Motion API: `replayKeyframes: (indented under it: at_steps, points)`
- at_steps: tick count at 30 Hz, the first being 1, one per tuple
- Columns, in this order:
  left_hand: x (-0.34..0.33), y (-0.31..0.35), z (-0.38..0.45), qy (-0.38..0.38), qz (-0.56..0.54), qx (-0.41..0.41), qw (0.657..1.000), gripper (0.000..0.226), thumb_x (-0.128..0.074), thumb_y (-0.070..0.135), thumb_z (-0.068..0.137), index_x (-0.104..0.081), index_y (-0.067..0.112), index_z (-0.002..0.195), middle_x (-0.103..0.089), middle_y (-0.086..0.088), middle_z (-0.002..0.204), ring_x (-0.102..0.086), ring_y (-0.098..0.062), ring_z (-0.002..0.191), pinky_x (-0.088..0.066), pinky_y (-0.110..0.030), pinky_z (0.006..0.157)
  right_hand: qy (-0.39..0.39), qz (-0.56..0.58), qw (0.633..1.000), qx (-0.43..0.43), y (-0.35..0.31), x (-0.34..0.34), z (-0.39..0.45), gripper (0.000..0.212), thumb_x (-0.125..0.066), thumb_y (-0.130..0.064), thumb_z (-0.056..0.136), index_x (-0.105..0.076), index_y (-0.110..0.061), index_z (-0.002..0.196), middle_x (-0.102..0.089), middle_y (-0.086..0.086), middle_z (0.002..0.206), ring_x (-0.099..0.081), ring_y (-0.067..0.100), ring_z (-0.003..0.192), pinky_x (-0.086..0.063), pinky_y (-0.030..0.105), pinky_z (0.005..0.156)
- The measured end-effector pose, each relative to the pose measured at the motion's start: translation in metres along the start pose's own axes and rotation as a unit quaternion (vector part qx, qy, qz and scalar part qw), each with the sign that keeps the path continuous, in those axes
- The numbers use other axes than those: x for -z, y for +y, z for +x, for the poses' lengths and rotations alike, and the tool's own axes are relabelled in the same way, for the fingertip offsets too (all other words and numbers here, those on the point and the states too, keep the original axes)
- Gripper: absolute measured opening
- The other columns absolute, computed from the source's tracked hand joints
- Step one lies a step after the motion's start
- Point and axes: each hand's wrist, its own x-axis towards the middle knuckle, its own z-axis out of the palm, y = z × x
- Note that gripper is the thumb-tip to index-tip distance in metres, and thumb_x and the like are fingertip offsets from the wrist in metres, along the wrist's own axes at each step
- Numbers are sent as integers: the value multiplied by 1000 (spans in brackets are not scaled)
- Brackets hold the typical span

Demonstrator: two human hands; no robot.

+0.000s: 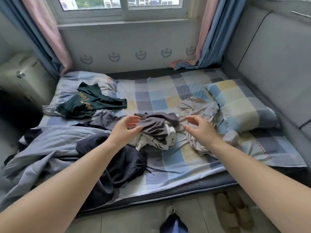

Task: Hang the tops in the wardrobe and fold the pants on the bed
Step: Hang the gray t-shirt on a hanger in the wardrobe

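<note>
A crumpled heap of a dark grey garment (156, 125) over a white printed garment (151, 142) lies mid-bed on the checked sheet (168, 96). My left hand (125, 127) is open, its fingers spread and touching the heap's left side. Just right of the heap hovers my right hand (196, 126), open above a light grey garment (202, 108). A dark green top with gold lettering (90, 101) lies on the left pillow. Dark navy drawstring pants (121, 163) and a blue-grey garment (55, 145) sprawl at the near left.
A checked pillow (239, 103) sits at the right against a grey padded headboard (272, 64). Curtains (207, 39) frame the window behind the bed. Slippers (234, 212) lie on the floor at the bed's near edge; a pale box (21, 78) stands at left.
</note>
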Motion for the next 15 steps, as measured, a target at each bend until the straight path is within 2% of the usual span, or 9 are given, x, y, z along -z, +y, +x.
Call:
replayKeyframes:
  at_steps: [5, 12, 15]
  points:
    - [-5, -40, 42, 20, 14, 60, 998, 30, -71, 21, 84, -61, 24, 112, -64, 6, 109, -60, -5, 102, -45, -22, 89, -59, -4, 998, 0, 23, -23, 72, 37, -65, -22, 88, -58, -14, 123, -60, 2, 125, -54, 12, 116, -39, 21, 94]
    - [-22, -94, 128, 39, 22, 141, 989, 34, -70, 25, 84, -60, 24, 117, -61, 10, 110, -57, -5, 103, -42, -21, 88, -127, -63, 990, 8, 65, -71, 189, 39, -66, -25, 87, -58, -15, 124, -60, 1, 125, -54, 12, 116, -43, 28, 100]
    - [-31, -133, 170, 30, 36, 169, 985, 36, -70, 26, 84, -58, 25, 118, -60, 10, 112, -56, -5, 106, -41, -22, 89, -154, -89, 984, 10, 89, -106, 244, 37, -66, -27, 87, -58, -18, 122, -59, -1, 124, -54, 12, 116, -43, 26, 97]
